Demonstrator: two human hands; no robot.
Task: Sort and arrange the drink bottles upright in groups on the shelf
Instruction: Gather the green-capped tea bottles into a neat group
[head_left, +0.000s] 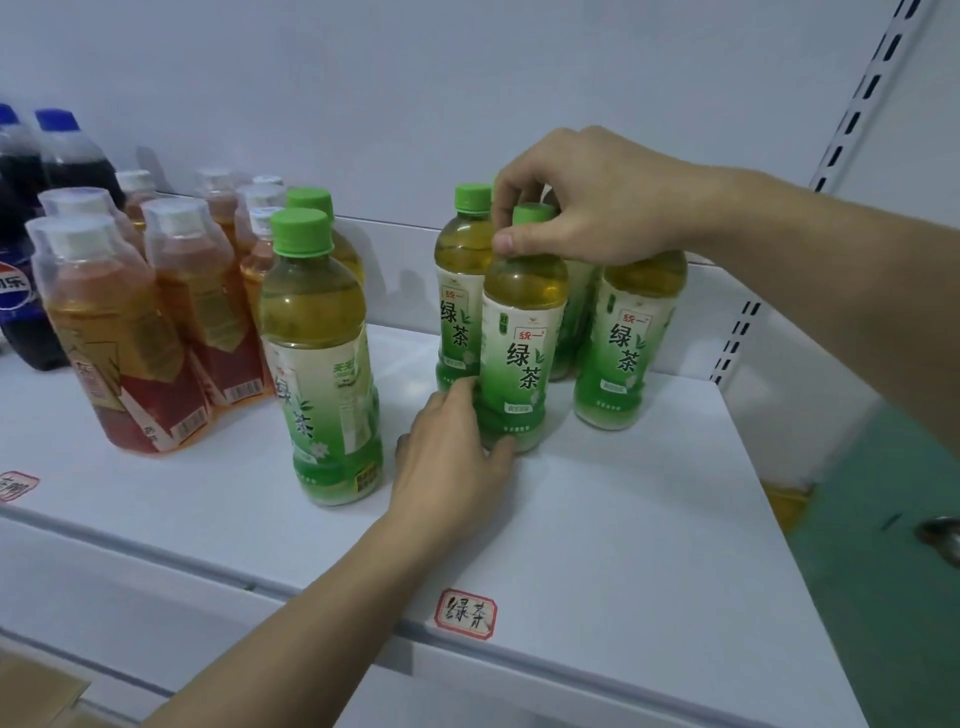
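Several green tea bottles with green caps stand upright on the white shelf (597, 509). My right hand (587, 202) pinches the neck and cap of the front middle green tea bottle (522, 332). My left hand (457, 447) grips that same bottle at its base. More green tea bottles stand behind it (460, 280) and to its right (631, 338). Another green tea bottle (319, 358) stands apart to the left, with one more behind it.
Several red-labelled tea bottles (124, 332) with clear caps stand at the left. Dark cola bottles (31, 218) with blue caps are at the far left. A handwritten label (466, 613) sticks on the shelf's front edge. A slotted upright (852, 119) rises at the right.
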